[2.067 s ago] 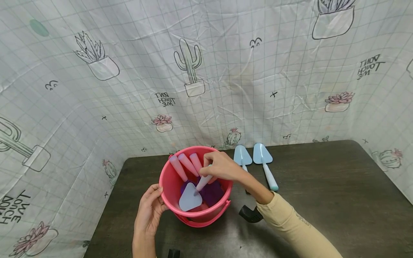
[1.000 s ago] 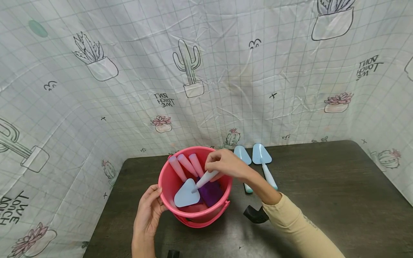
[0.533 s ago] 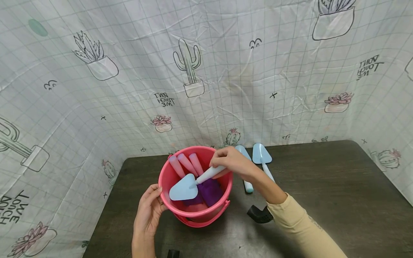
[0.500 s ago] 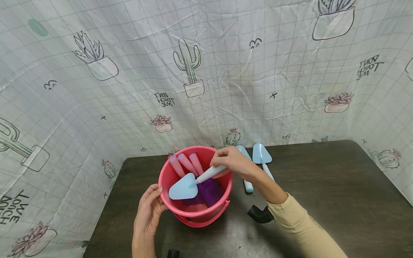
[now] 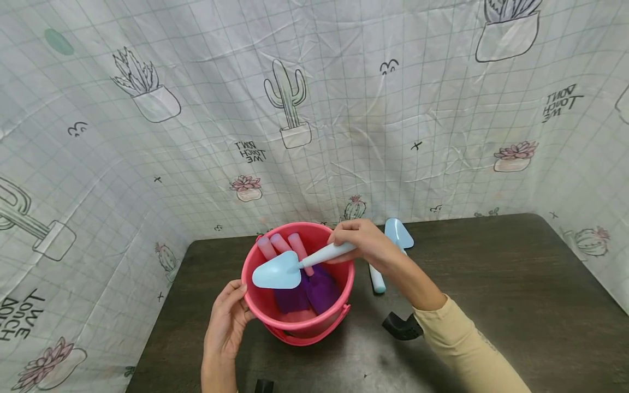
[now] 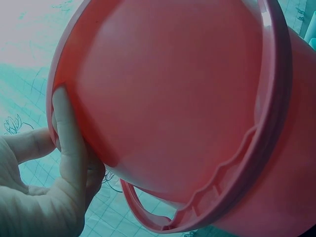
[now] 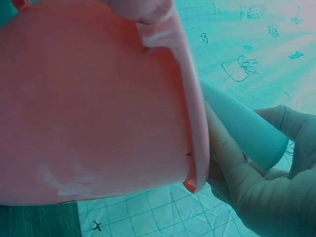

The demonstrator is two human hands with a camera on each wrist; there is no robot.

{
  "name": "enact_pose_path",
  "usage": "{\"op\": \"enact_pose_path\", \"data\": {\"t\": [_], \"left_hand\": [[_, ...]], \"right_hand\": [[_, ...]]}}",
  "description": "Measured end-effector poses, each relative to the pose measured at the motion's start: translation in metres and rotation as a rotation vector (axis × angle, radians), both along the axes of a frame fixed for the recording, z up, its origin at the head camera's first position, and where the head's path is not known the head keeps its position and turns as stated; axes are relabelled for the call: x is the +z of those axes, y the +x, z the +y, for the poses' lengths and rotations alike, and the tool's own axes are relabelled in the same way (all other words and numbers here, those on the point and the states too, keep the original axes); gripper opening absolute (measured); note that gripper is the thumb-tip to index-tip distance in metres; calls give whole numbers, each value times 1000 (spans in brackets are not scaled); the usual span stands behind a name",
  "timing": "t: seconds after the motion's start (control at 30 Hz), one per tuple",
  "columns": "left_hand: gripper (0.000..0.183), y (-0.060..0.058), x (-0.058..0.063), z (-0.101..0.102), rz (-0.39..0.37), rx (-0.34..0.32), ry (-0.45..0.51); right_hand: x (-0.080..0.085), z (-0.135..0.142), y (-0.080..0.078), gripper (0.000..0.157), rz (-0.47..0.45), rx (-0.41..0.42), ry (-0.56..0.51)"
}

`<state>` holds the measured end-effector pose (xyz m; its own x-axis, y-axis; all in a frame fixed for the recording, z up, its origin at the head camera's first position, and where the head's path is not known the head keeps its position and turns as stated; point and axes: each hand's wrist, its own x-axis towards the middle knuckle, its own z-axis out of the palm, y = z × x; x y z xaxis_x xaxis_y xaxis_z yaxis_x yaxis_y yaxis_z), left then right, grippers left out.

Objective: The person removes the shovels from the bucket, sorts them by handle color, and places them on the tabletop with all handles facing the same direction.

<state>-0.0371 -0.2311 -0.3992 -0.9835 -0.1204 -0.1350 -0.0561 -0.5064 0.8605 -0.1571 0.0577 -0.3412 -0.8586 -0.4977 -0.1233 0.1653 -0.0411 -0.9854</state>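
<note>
A pink bucket (image 5: 319,328) stands on the dark table. My left hand (image 5: 226,314) grips its left rim, also seen in the left wrist view. With its fingers round the handle, my right hand (image 5: 362,244) holds a light blue toy trowel (image 5: 279,272) over the bucket's mouth, blade pointing left. In the right wrist view the bucket hides the blade, and only the trowel's handle (image 7: 252,131) shows. Inside the bucket lie pink handles (image 5: 301,252) and purple blades (image 5: 321,289), which look like more toy trowels.
Right of the bucket, another light blue trowel (image 5: 399,233) lies on the table (image 5: 491,295). Beside it is a second pale handle (image 5: 377,280), its upper part hidden behind my right hand. A patterned white curtain (image 5: 344,136) encloses the back and sides.
My right hand has lifted the light blue trowel up from inside the bucket and drawn it slightly right; its blade has swung up and left. My left hand has stayed on the rim.
</note>
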Motion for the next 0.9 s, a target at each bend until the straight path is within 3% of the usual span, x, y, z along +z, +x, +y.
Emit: {"op": "enact_pose_path", "data": {"t": [0.23,0.53,0.73,0.9], "left_hand": [[13,1,0,0,24,-17,17],[15,1,-2,0,63,-38,39],[13,1,-2,0,56,-36,39],[13,1,-2,0,54,-34,40]], "right_hand": [[1,10,-4,16,-55,-64,-108],[4,24,-5,18,-140,-56,-239],[7,31,-4,51,-189,-14,-248],[9,36,-3,57,-192,16,-251]]}}
